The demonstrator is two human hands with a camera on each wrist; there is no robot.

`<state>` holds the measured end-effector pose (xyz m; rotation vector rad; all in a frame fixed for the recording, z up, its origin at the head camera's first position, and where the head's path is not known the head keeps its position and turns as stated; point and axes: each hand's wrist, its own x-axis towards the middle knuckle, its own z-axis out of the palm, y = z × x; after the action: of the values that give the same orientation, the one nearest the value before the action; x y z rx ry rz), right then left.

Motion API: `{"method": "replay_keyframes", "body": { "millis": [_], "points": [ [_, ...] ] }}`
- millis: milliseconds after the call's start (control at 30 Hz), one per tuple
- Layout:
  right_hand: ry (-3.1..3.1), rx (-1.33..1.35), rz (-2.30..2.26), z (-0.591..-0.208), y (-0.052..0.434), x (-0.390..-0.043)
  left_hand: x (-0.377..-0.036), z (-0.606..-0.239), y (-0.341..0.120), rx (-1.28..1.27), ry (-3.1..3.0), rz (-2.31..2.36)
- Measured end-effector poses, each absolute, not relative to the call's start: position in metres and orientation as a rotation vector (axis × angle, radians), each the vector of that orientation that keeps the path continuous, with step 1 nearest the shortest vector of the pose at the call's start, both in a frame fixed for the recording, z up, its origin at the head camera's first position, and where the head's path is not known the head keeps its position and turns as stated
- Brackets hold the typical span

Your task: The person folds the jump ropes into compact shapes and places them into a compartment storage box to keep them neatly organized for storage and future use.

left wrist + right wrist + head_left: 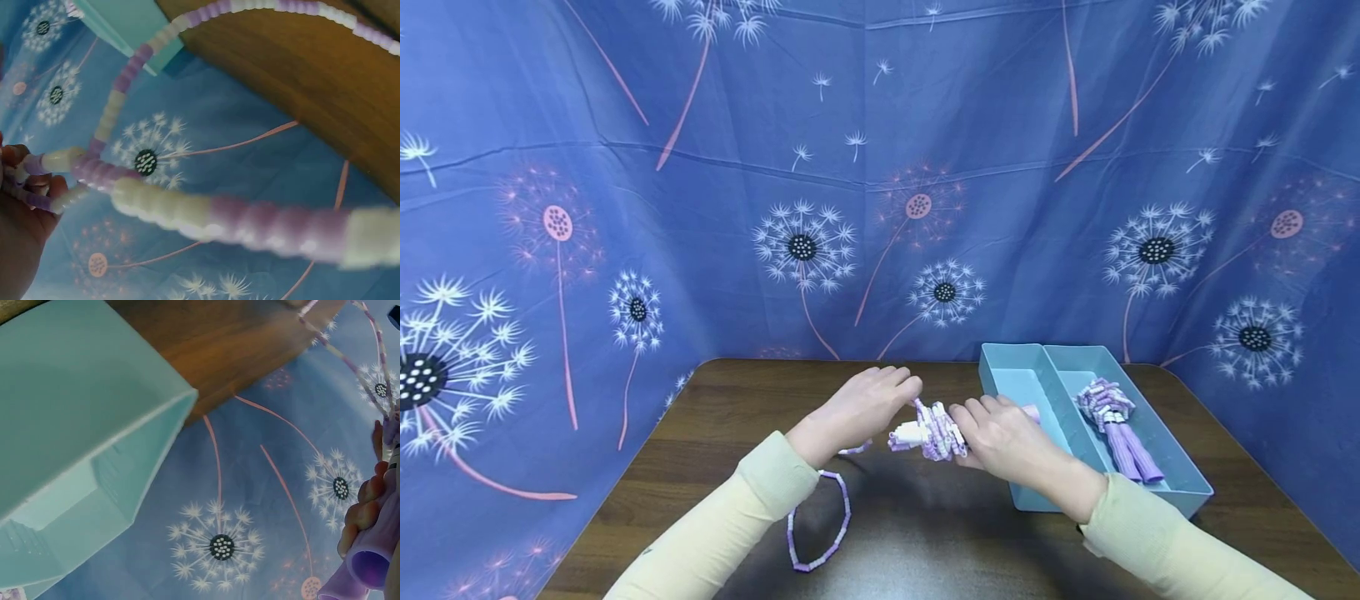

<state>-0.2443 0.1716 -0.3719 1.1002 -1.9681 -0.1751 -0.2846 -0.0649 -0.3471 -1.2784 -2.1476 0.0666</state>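
Observation:
A jump rope [938, 432] with purple and white beads is bunched between both hands above the table. My left hand [859, 410] pinches the beaded rope; its fingers show at the left edge of the left wrist view, where beaded strands [169, 203] run from them. My right hand [1003, 437] grips the bundle and the purple handles [369, 565], whose hollow ends show in the right wrist view. Below my left hand a loop [839, 537] of the same rope hangs down to the table's level; whether it touches is unclear.
On the right stands a light blue two-compartment box [1037, 500], close to my right forearm. Its right compartment holds another bundled jump rope [1126, 442] with purple handles. A blue dandelion-print cloth [865, 250] hangs behind the brown wooden table [752, 400].

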Motion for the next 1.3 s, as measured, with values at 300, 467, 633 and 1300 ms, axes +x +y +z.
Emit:
{"method": "replay_keyframes", "body": {
  "millis": [300,467,633,1300],
  "points": [
    [-1.910,1.115,-0.055,-0.365,0.166,-0.241,-0.288,-0.360,-0.059,-1.385,-2.162,-0.195],
    [-1.933,1.095,0.017,-0.363,0.164,-0.240,-0.286,-0.367,-0.055,-1.350,-2.294,-0.425],
    [-1.945,1.074,0.080,-0.360,0.162,-0.238,-0.277,-0.375,-0.046,-1.257,-2.401,-0.757],
    [-1.923,0.963,0.130,-0.356,0.165,-0.243,-0.264,-0.388,-0.025,-1.023,-2.073,-0.238]
  ]
}}
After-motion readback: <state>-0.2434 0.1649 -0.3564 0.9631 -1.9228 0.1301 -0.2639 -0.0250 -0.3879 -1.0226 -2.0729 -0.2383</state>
